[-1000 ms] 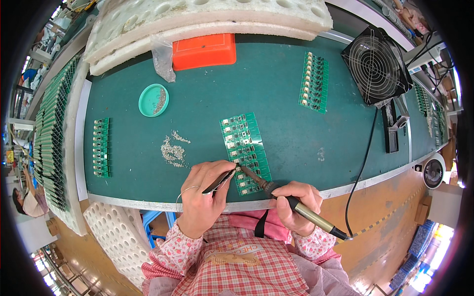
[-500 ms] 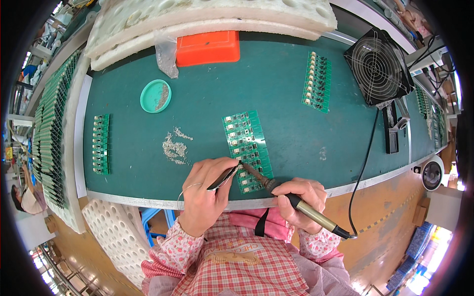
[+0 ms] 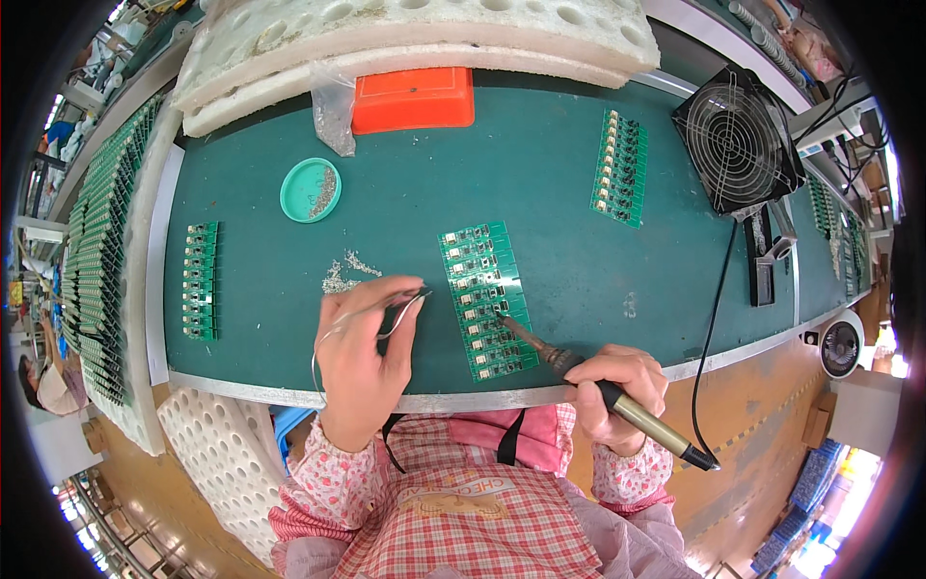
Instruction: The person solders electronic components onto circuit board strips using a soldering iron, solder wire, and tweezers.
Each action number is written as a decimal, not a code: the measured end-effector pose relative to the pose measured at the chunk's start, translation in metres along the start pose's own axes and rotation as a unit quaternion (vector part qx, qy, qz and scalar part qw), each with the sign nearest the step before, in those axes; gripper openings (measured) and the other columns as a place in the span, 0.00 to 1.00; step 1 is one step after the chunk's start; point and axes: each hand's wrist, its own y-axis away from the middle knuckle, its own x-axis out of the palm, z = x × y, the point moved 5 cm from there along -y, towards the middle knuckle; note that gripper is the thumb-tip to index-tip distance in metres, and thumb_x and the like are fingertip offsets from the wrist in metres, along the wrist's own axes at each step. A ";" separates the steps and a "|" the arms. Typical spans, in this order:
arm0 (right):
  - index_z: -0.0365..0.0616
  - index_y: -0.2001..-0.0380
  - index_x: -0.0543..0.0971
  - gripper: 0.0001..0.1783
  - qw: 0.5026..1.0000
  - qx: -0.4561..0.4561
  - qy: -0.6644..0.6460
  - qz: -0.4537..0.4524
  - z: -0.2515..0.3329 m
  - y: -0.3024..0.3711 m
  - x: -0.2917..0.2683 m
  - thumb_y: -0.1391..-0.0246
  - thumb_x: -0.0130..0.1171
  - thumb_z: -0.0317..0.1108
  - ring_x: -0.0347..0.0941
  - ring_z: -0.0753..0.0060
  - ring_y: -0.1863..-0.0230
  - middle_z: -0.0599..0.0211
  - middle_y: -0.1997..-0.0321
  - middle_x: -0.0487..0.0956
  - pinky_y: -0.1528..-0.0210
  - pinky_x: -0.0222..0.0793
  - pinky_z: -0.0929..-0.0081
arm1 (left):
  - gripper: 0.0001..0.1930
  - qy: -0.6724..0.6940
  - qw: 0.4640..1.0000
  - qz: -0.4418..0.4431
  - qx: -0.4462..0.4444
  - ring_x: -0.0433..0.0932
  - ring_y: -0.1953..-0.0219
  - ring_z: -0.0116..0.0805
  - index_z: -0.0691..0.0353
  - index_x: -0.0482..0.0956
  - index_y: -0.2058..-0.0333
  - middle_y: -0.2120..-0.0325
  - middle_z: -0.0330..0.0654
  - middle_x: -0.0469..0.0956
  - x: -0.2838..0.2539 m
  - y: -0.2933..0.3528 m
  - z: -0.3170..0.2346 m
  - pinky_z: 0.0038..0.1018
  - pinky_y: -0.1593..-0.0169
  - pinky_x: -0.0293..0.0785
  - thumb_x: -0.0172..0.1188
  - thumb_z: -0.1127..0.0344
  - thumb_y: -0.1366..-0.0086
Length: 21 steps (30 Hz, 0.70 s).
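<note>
My left hand (image 3: 362,362) pinches dark tweezers (image 3: 422,292) above the green bench, left of a green circuit board panel (image 3: 473,289). A thin pale wire loops beside this hand. My right hand (image 3: 622,391) is closed around the handle of a soldering iron (image 3: 627,410). Its tip reaches the lower middle of the panel, among rows of white and black parts; whether it touches is too small to tell. A heap of tiny loose parts (image 3: 338,280) lies partly behind my left hand.
A round turquoise dish (image 3: 287,201) holds more tiny parts. Further panels lie at left (image 3: 200,280) and right (image 3: 619,169). An orange box (image 3: 415,101), a clear bag (image 3: 334,116) and white foam (image 3: 415,48) stand behind. Right are a black fan (image 3: 738,145), iron stand (image 3: 763,280) and cord (image 3: 719,338).
My left hand has moved left with the tweezers, off the panel and over toward the loose parts. My right hand has shifted slightly right, and the iron's tip sits further right on the panel.
</note>
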 end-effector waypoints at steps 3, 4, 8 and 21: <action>0.42 0.69 0.79 0.06 1.000 0.007 0.012 -0.010 0.002 0.003 -0.003 0.49 0.65 0.28 0.71 0.71 0.86 0.69 0.82 0.78 0.83 0.65 0.73 | 0.05 -0.049 0.998 0.033 -0.005 0.81 0.62 0.36 0.63 0.80 0.66 0.61 0.37 0.84 -0.001 -0.003 0.008 0.32 0.53 0.67 0.66 0.74 0.41; 0.42 0.69 0.79 0.05 0.999 0.015 0.013 -0.026 0.002 0.004 -0.005 0.49 0.64 0.28 0.71 0.71 0.86 0.69 0.82 0.78 0.82 0.65 0.73 | 0.05 -0.047 0.998 0.013 -0.042 0.81 0.60 0.36 0.62 0.81 0.65 0.60 0.36 0.84 -0.005 -0.004 0.008 0.32 0.50 0.65 0.66 0.73 0.40; 0.42 0.69 0.78 0.05 0.996 0.059 0.011 -0.059 0.000 0.016 -0.007 0.48 0.64 0.29 0.71 0.71 0.85 0.68 0.83 0.77 0.81 0.66 0.74 | 0.05 -0.027 0.999 -0.009 -0.040 0.81 0.59 0.36 0.63 0.81 0.65 0.60 0.37 0.84 -0.015 -0.007 0.012 0.32 0.51 0.66 0.66 0.74 0.41; 0.56 0.64 0.83 0.14 0.978 -0.056 0.198 0.044 0.005 -0.056 0.079 0.58 0.71 0.33 0.69 0.69 0.72 0.72 0.73 0.66 0.70 0.64 0.70 | 0.09 0.145 0.976 -0.027 -0.162 0.79 0.61 0.34 0.62 0.84 0.60 0.61 0.39 0.85 -0.007 0.004 0.027 0.28 0.53 0.71 0.65 0.76 0.40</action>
